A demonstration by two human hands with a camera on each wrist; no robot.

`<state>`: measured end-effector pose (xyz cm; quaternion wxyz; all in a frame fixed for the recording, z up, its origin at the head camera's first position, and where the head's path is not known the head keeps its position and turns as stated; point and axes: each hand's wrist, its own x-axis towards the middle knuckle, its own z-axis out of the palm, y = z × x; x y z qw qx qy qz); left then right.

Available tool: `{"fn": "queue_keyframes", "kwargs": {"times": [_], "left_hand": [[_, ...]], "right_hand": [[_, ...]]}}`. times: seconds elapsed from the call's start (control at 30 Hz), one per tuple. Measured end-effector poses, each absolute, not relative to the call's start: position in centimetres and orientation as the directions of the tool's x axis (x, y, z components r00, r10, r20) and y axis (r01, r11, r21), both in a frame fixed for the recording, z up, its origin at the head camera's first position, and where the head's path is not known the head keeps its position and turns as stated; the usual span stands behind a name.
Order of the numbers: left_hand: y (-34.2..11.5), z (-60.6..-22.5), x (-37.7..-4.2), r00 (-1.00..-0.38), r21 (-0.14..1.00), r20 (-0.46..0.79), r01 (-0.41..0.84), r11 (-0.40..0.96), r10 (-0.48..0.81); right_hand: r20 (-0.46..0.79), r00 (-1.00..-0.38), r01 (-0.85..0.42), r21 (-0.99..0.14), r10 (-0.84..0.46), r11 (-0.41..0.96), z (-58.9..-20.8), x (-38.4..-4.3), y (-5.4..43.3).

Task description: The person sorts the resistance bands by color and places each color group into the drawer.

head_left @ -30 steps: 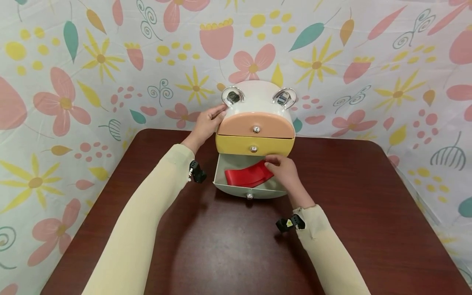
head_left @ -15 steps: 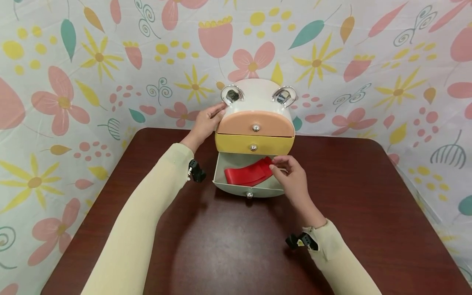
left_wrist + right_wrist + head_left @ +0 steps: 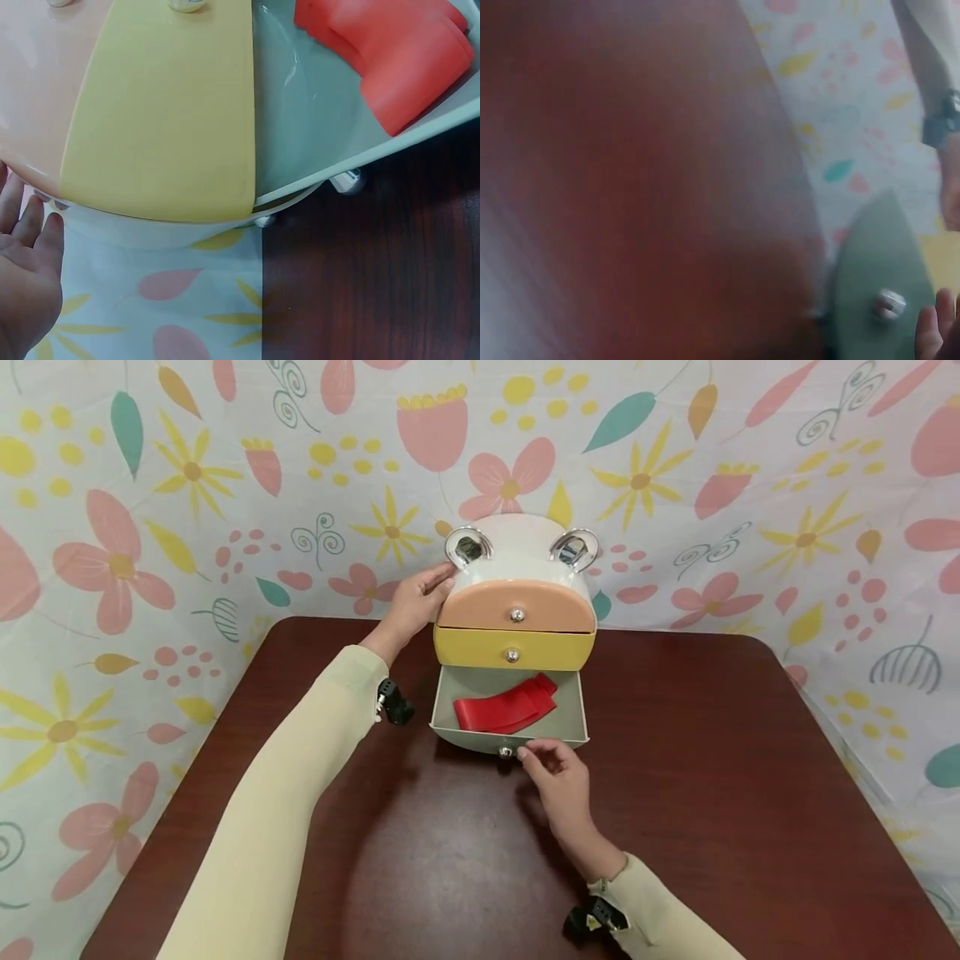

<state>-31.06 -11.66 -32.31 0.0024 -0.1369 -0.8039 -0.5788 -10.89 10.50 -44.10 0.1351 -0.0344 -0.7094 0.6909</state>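
Note:
A small frog-faced drawer chest has its pale green bottom drawer pulled out. Inside lies a flat folded red ribbon-like strip. My left hand rests against the chest's left side below the silver-ringed eye; in the left wrist view its fingers are extended along the side. My right hand is at the front of the green drawer, thumb and forefinger bent close to its silver knob. In the right wrist view the fingertips appear beside the knob, with a small gap.
Above the green drawer are a closed yellow drawer and a closed orange one, each with a silver knob. The chest stands on a dark brown table. A flower-patterned cloth hangs behind.
My right hand has left the red strip inside the drawer, first moving right, then down to the drawer's front near the knob. My left hand has stayed at the chest's side.

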Motion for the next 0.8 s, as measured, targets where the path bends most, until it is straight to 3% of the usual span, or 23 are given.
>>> {"fn": "queue_keyframes", "kwargs": {"times": [0.37, 0.6, 0.8], "left_hand": [[-11.6, -32.3, -31.2, -0.967, 0.944, 0.147, 0.2, 0.264, 0.208], [-11.1, -31.9, -31.2, -0.982, 0.959, 0.084, 0.126, 0.252, 0.171], [-10.7, -31.9, -31.1, -0.982, 0.972, 0.101, 0.132, 0.194, 0.162]], "right_hand": [[-0.258, -0.936, 0.181, -0.936, 0.239, -0.302, -47.1, -10.0, 8.0], [-0.316, -0.92, 0.21, -0.898, 0.233, -0.386, -47.5, -10.7, 7.4], [-0.32, -0.919, 0.208, -0.889, 0.231, -0.407, -47.4, -11.3, 7.2]]}}
